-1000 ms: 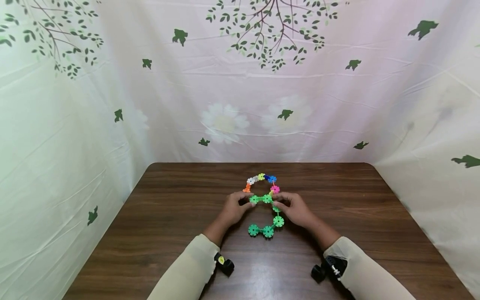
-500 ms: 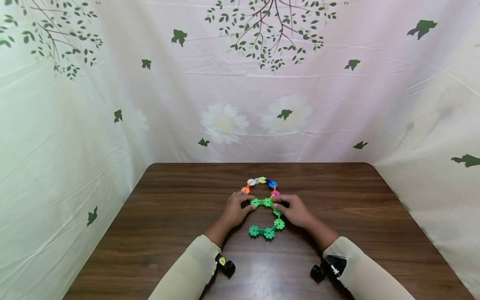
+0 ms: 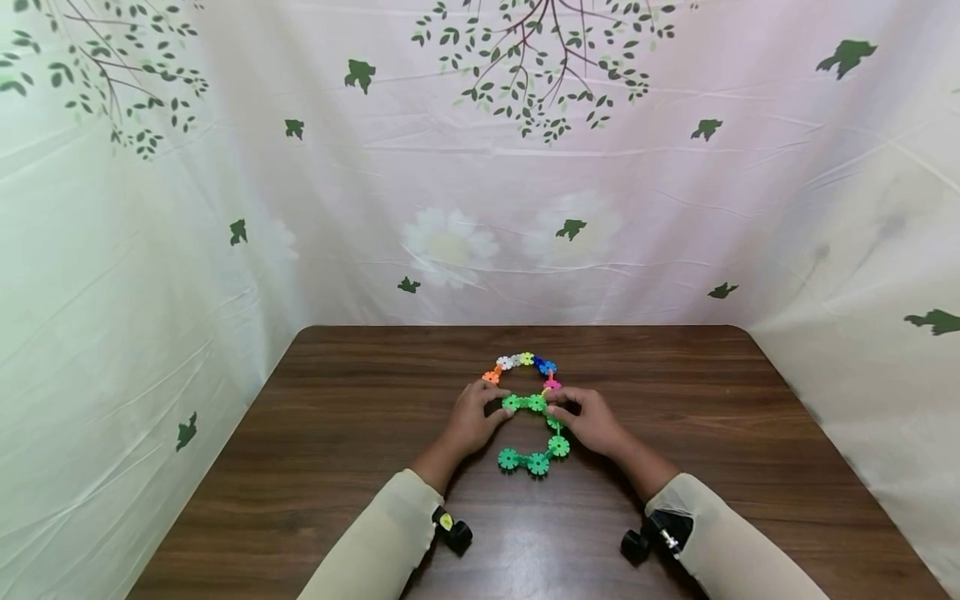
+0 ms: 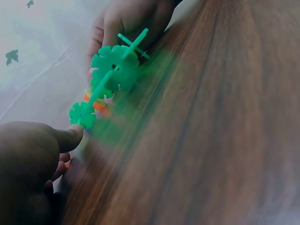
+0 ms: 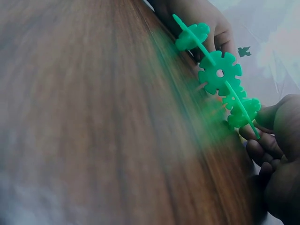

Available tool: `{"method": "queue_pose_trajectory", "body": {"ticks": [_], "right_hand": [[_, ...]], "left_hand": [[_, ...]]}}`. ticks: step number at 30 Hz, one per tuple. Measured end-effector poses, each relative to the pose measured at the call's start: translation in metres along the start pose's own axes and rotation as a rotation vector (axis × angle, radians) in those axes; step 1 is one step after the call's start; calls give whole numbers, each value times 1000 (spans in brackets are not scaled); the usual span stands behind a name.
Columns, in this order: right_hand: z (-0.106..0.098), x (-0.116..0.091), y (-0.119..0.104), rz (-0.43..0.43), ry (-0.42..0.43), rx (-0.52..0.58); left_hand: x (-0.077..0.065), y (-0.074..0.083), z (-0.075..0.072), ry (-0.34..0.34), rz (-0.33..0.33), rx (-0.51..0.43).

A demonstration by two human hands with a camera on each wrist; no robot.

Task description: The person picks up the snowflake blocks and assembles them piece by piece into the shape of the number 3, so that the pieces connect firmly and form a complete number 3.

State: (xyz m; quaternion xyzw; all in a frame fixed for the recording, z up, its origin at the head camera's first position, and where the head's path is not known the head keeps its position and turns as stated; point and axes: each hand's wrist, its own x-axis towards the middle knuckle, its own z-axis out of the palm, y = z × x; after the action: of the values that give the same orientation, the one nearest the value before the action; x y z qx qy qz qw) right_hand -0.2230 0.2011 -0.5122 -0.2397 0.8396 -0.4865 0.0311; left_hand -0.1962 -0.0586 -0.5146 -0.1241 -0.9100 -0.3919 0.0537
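In the head view, a chain of interlocking flower-shaped plastic discs (image 3: 558,447) curves over the table. Its near and middle parts are green; the far arc has orange, white, yellow, blue and pink discs. My left hand (image 3: 471,417) pinches the left end of the middle green row between thumb and fingers. At the right end of that row, my right hand (image 3: 591,422) pinches the chain. The left wrist view shows the left thumb (image 4: 70,137) against a green disc (image 4: 82,115). In the right wrist view, right fingers lie behind another green disc (image 5: 243,112), partly hidden.
The brown wood-grain table (image 3: 360,400) has rounded far corners. A pale curtain (image 3: 480,183) printed with leaves, birds and flowers hangs behind it and along both sides. Dark cameras are strapped to both wrists, below cream sleeves (image 3: 390,533).
Compared with a second ago, the far coloured arc and the middle green row sit slightly nearer to me. Both hands keep their pinch and have barely moved.
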Motion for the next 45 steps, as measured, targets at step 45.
{"method": "queue_pose_trajectory", "body": {"ticks": [45], "right_hand": [[1, -1, 4, 18, 39, 8]], "left_hand": [[-4, -1, -1, 19, -12, -50]]}}
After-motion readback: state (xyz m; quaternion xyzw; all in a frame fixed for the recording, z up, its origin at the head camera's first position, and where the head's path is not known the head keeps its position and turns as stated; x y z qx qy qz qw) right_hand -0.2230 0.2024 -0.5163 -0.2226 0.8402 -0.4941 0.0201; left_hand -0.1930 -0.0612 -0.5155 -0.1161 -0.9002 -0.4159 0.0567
